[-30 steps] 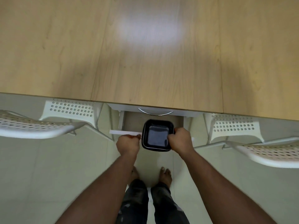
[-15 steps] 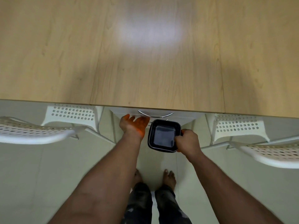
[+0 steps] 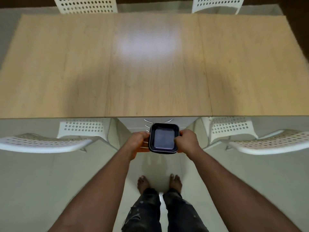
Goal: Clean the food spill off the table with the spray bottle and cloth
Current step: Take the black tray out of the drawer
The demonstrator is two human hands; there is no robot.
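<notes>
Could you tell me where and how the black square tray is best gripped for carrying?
Grip the black tray by its two opposite side rims, coming in from left and right, as the left hand and right hand do: its raised lip probably gives fingers purchase.

Wooden table (image 3: 66, 72), white perforated chairs (image 3: 50, 143), pale tiled floor (image 3: 33, 190)

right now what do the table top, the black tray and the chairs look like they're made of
Table top: pale wood-grain boards, probably laminate, smooth enough to show a soft glare patch. Black tray: looks like glossy plastic, thin rim, sheen on its base. Chairs: white and perforated, likely moulded plastic, though painted metal is possible.
</notes>
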